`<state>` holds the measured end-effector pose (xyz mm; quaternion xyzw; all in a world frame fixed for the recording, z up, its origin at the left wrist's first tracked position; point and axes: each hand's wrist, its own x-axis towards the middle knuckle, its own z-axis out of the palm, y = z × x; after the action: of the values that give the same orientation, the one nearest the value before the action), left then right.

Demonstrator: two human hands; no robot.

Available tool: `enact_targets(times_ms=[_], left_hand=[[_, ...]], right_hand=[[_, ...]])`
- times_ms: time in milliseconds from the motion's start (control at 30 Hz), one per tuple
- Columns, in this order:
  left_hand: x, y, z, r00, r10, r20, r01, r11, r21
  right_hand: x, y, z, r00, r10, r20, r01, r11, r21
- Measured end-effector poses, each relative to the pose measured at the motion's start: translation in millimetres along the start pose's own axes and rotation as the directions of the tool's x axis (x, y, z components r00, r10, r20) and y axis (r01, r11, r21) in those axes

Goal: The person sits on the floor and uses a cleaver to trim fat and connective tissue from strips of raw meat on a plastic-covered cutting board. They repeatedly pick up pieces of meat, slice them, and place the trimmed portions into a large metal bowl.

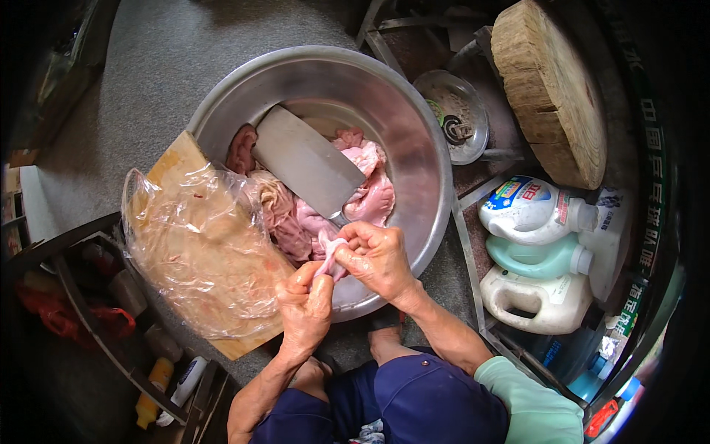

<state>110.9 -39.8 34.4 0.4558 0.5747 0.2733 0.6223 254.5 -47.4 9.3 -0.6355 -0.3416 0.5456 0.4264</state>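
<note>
A: Meat, a pale pink strip, sits pinched between both hands just above the near rim of the steel basin.

B: How do the hands hold it?

A: The left hand has its fingers closed round the lower end, thumb pressed over it. The right hand curls over the upper end, its fingers clamped on the strip too. The piece looks stretched a little between them.

B: So which step does that make it?

A: It reads as working one piece by hand, pulling or turning it to clean or trim it, while the rest waits. The pile of pink offal lies in the basin, right beside the hands, with a broad cleaver resting flat across it, handle toward the right hand.

B: And what would the next move ask for?

A: Likely a firm grip on a slippery piece, and care near the cleaver's blade, which lies close by.

B: What else is around?

A: A wooden cutting board leans against the basin's left rim, with a crumpled clear plastic bag on it. To the right, a round wooden chopping block, a small metal dish and three detergent jugs lying stacked. The basin stands on the grey floor, between the person's knees.
</note>
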Motion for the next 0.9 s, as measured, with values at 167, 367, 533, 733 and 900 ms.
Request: enact_targets(times_ms=[167, 367, 533, 733, 900], left_hand=[[-2.0, -1.2, -2.0, 0.975, -0.195, 0.107, 0.212, 0.961, -0.18], [1.7, -10.3, 1.2, 0.943, -0.296, 0.15, 0.329, 0.893, -0.306], [7.8, -5.6, 2.7, 0.912, -0.401, 0.085, 0.394, 0.798, -0.456], [17.8, 14.2, -12.5, 0.893, -0.427, 0.144, 0.419, 0.669, -0.614], [21.3, 21.9, -52.8, 0.815, -0.346, 0.464, 0.575, 0.39, -0.719]], right_hand=[[14.4, 25.9, -18.5, 0.999, -0.038, -0.019, 0.041, 0.989, 0.142], [36.4, 48.0, -21.9, 0.988, 0.085, -0.128, -0.108, 0.978, -0.176], [62.9, 35.5, -3.9, 0.982, -0.088, -0.17, -0.014, 0.854, -0.519], [88.1, 20.6, -13.9, 0.985, -0.019, 0.173, 0.079, 0.934, -0.348], [65.5, -38.5, -31.5, 0.712, 0.162, 0.683, -0.313, 0.944, 0.102]])
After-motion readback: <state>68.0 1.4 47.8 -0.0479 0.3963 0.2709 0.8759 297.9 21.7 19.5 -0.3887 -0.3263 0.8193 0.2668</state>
